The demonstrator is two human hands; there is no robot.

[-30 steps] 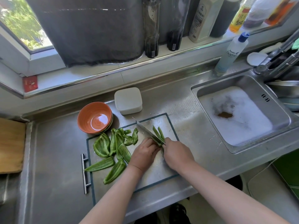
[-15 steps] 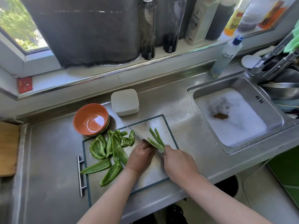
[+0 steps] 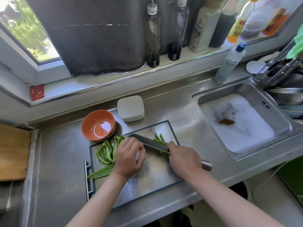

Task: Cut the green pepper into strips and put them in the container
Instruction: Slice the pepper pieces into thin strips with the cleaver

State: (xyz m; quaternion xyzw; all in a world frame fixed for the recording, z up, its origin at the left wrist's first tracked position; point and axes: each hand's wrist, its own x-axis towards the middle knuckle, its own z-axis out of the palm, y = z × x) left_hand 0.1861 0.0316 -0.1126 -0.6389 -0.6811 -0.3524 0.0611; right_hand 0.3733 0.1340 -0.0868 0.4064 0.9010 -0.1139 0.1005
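A steel cutting board (image 3: pixel 152 176) lies on the counter. Large green pepper pieces (image 3: pixel 105 152) are piled on its left part, with one long piece (image 3: pixel 101 173) nearer me. Cut strips (image 3: pixel 159 139) lie at the board's far right. My right hand (image 3: pixel 184 158) grips the handle of a knife (image 3: pixel 147 142), whose blade points left across the board above the strips. My left hand (image 3: pixel 129 155) is curled, palm down, over the right edge of the pile and hides what is under its fingers. A white lidded container (image 3: pixel 130 108) stands behind the board.
Stacked orange bowls (image 3: pixel 98 125) touch the board's far left corner. A sink (image 3: pixel 211 94) full of foam lies to the right, with a soap bottle (image 3: pixel 229 63) behind it. A wooden board (image 3: pixel 13 153) sits at the far left. Bottles line the window sill.
My left hand has shifted left from the strips to the pile of pepper pieces. The knife has lifted off the cut and now lies flatter, pointing left.
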